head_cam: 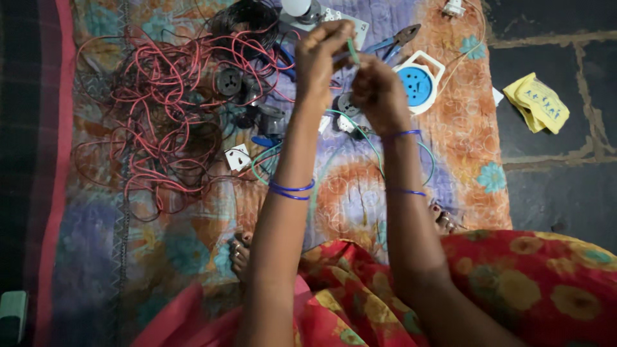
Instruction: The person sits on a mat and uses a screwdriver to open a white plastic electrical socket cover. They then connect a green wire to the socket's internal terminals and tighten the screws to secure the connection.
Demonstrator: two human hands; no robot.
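Dim, soft overhead light w/ dark vignetted edges, slight motion blur, muted grainy detail throughout.

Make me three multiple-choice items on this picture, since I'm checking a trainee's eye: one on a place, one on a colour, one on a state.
1. Where does the tangle of red wire lie?
A. Left of the raised hands
B. On the yellow cloth
C. On the person's lap

2. What colour is the middle of the round socket reel?
A. Red
B. Blue
C. Black

3. How is the short green wire held?
A. Lying loose on the mat
B. Pinched between both hands
C. Clamped in the pliers

Answers:
1 A: the wire spreads over the patterned mat, left of the left hand.
2 B: a blue disc sits in a white frame.
3 B: the left hand and the right hand meet on it in the air; the pliers lie apart on the mat.
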